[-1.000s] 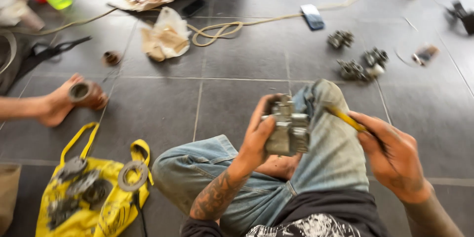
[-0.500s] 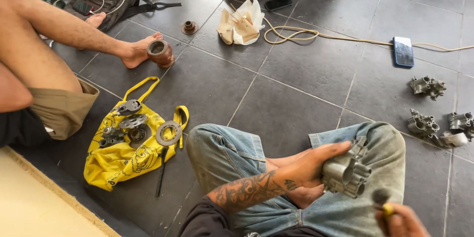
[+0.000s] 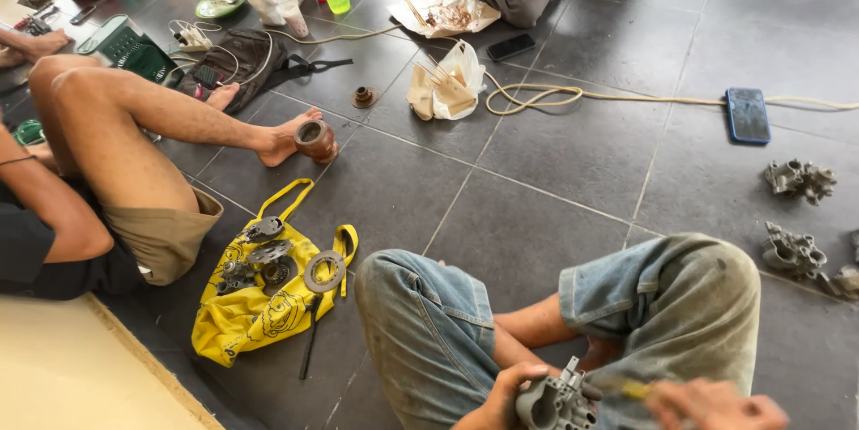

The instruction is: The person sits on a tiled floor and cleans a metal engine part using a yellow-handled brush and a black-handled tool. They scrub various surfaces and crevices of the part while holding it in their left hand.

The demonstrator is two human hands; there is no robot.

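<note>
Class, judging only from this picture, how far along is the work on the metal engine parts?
Done: loose discs lie on the yellow bag. In hand: the left hand holds a grey metal part; the right hand brings a yellow-handled tool to it. Left: similar parts wait on the floor.

Soft, even daylight fills the scene, bright without harshness. The dark floor tiles (image 3: 573,161) carry a dull sheen toward the top (strongest upper right), and shadows under legs and objects stay faint and short. Most of the view is sharp; the right hand (image 3: 716,405) at the bottom edge smears with motion blur.
</note>
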